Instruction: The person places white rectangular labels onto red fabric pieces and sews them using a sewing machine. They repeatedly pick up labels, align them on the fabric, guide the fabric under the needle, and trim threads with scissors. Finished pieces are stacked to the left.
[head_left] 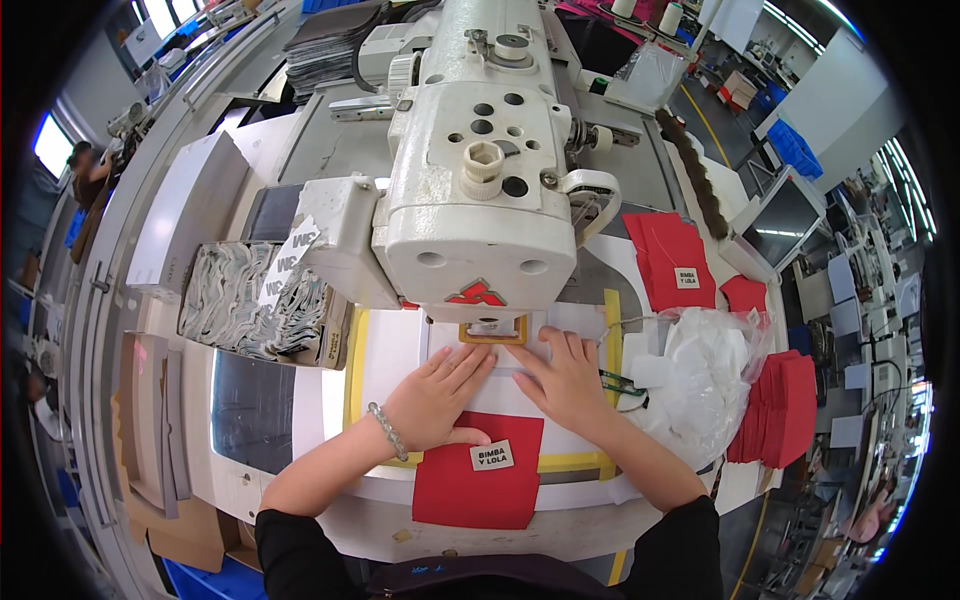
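Observation:
My left hand [437,396] lies flat with its fingers stretched toward a brass-coloured clamp frame [513,338] under the head of a white industrial sewing machine [478,235]. Its thumb rests over a red fabric piece [475,500] that bears a small pale label [491,455] with dark lettering. My right hand [568,380] is spread on the white work plate [390,340], one fingertip close to the frame's right corner. What lies inside the frame is partly hidden by the machine head. Neither hand grips anything.
Right of my hands lie green-handled snips [622,384], a clear bag of white material [705,375] and stacks of red pieces [668,260]. A box of folded labels [255,310] stands at left, beside a long white box [188,215]. A small screen [785,225] is at far right.

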